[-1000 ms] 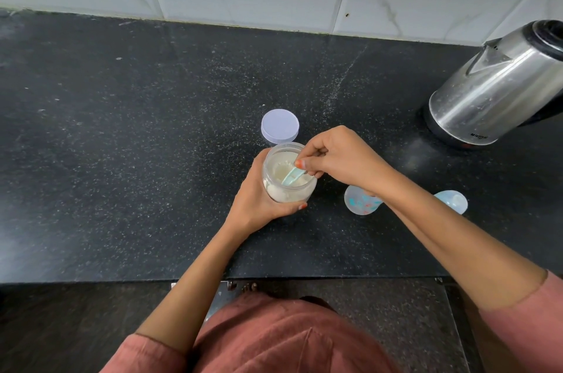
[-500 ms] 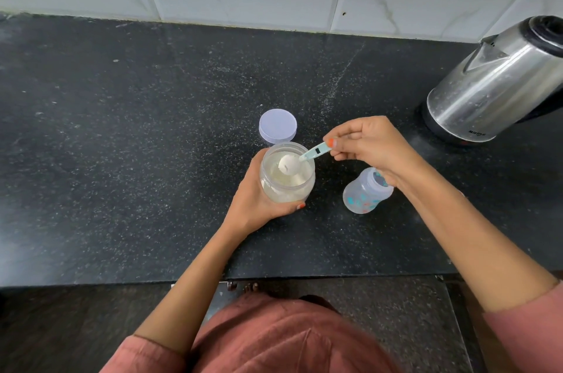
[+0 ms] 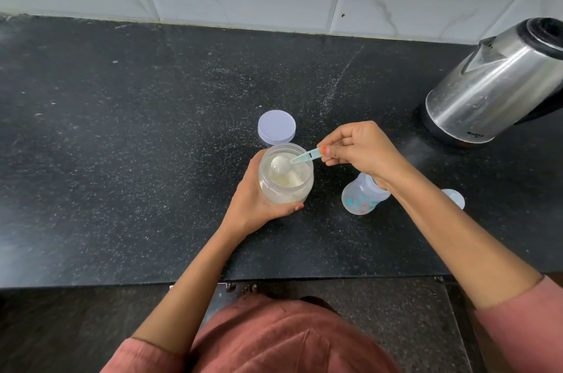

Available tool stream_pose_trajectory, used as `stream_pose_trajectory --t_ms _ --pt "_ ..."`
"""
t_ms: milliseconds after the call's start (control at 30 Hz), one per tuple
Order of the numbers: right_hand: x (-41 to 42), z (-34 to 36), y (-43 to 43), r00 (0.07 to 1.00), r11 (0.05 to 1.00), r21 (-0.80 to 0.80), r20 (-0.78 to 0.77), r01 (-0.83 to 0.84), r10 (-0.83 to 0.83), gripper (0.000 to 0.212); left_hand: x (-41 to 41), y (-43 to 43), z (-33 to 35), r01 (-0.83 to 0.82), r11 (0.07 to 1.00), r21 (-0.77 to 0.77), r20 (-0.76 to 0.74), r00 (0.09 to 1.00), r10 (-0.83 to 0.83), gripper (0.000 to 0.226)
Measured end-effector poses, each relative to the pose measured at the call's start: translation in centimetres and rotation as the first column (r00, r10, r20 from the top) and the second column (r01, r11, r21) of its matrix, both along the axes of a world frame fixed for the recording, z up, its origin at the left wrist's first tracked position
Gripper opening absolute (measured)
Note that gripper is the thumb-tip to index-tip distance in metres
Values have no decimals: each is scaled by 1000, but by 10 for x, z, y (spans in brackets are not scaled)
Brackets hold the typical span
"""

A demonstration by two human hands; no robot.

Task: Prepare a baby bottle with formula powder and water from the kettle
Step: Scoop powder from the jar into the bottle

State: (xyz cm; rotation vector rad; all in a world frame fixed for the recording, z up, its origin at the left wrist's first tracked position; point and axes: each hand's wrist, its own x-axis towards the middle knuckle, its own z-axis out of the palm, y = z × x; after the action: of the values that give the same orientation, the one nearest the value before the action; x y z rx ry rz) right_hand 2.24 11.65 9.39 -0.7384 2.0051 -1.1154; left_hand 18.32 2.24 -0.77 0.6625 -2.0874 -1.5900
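Powder heaps white in the bowl of the scoop (image 3: 297, 159), which sits level over the mouth of the formula jar (image 3: 285, 173) just right of the frame's centre; a second ago that bowl was sunk in the powder with the right hand close over the rim, and half a second ago it was already raised much as it is here. The right hand (image 3: 359, 148) pinches the end of the scoop's pale green handle between thumb and fingertips, the other fingers curled in; the left hand (image 3: 254, 199) is wrapped around the jar's lower left side, thumb at the near edge, exactly as in both earlier pictures. The jar stands on the black tabletop (image 3: 122, 159), its lilac lid (image 3: 276, 126) lying flat just above it, unmoved; the open baby bottle (image 3: 362, 197) stands to the lower right of the jar, partly behind the right wrist, where a second ago the hand hid more of it. The bottle's cap (image 3: 455, 197) peeks out beyond the forearm at right; the steel kettle (image 3: 493, 89) sits at the upper right edge, well apart from the jar.
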Motion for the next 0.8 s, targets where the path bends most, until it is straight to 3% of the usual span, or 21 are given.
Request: stream_pose_trajectory --t_ms 333,567,700,800 --pt "-5 -2 0 999 999 16 17 31 -31 12 0 0 2 17 1000 -5 -32 999 -17 83" --pt "-12 -1 -1 998 999 36 50 24 -26 8 -1 -2 5 105 993 -47 -155 982 -111 83" --pt "-15 1 -3 994 999 46 113 5 -10 6 12 0 -1 -34 999 -28 -52 998 33 96" --pt "-18 1 -3 990 998 54 143 9 -17 7 22 6 4 -193 975 -109 -79 980 185 81"
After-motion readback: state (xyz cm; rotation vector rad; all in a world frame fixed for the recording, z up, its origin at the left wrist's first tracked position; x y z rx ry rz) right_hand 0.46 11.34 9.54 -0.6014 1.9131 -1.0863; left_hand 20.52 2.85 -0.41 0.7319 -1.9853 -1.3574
